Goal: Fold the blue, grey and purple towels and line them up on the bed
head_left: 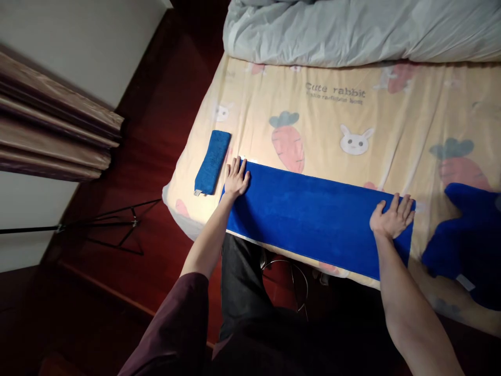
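Observation:
A long blue towel (313, 214) lies spread as a flat strip along the near edge of the bed (391, 120). My left hand (236, 177) rests flat on the towel's left end, fingers stretched out. My right hand (392, 216) presses flat on the towel's right end, fingers spread. Neither hand holds anything. A small folded blue towel (212, 162) lies on the sheet just left of my left hand, near the bed's corner.
A heap of blue cloth (465, 240) sits at the bed's right edge. A grey duvet (352, 28) is bunched at the far side. Brown curtains (50, 136) hang at left, over a dark red floor (148, 130) with a thin metal stand (113, 224).

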A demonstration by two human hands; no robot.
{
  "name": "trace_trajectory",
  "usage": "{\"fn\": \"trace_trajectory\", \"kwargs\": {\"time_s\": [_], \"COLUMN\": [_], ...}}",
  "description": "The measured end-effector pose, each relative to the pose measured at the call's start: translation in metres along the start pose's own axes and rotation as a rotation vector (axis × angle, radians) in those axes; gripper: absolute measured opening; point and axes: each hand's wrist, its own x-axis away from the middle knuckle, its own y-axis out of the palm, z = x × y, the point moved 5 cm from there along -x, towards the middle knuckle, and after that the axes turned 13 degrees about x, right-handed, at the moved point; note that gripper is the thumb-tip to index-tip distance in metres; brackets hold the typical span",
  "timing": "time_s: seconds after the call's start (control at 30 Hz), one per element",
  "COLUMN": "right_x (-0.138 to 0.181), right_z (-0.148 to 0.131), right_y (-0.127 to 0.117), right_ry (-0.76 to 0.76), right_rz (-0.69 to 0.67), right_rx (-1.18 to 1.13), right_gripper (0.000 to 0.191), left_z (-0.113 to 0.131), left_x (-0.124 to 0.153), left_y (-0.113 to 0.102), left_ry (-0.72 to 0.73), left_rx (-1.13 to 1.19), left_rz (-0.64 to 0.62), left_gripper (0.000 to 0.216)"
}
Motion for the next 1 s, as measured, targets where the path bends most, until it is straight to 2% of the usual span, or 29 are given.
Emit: {"fn": "trace_trajectory", "kwargs": {"time_s": [0.07, 0.17, 0.3, 0.4, 0.5, 0.57, 0.63, 0.8, 0.9, 1.0], "right_x": [0.000, 0.001, -0.001, -0.005, -0.001, 0.016, 0.046, 0.134, 0.161, 0.172], "right_z": [0.001, 0.005, 0.010, 0.006, 0.001, 0.002, 0.011, 0.070, 0.107, 0.125], "right_y": [0.000, 0.001, 0.004, 0.003, -0.009, -0.026, -0.043, -0.064, -0.070, -0.079], "right_ry": [0.005, 0.001, -0.033, -0.045, -0.021, -0.046, -0.129, -0.332, -0.293, -0.244], "right_rz": [0.006, 0.024, 0.034, 0.019, -0.008, 0.009, 0.032, -0.080, -0.086, -0.028], "right_rx": [-0.014, -0.043, -0.077, -0.084, -0.066, -0.072, -0.085, -0.023, 0.041, 0.062], "right_gripper": [0.064, 0.065, 0.066, 0.065, 0.064, 0.064, 0.065, 0.068, 0.068, 0.067], "left_z": [0.008, 0.008, -0.023, -0.041, -0.037, -0.027, -0.014, -0.003, -0.007, -0.006], "left_x": [0.018, 0.069, 0.131, 0.143, 0.139, 0.140, 0.146, 0.172, 0.193, 0.229], "left_y": [-0.005, -0.013, -0.029, -0.037, -0.039, -0.040, -0.040, -0.028, -0.024, -0.025], "left_ry": [0.053, 0.125, 0.049, 0.009, 0.000, -0.002, 0.011, -0.018, -0.073, -0.106], "left_rx": [0.002, 0.001, 0.019, 0.028, 0.032, 0.042, 0.064, 0.131, 0.135, 0.144], "left_rz": [-0.014, -0.084, -0.071, -0.049, -0.051, -0.034, -0.003, 0.052, 0.085, 0.097], "left_gripper": [0.067, 0.064, 0.061, 0.061, 0.062, 0.064, 0.067, 0.066, 0.065, 0.065]}}
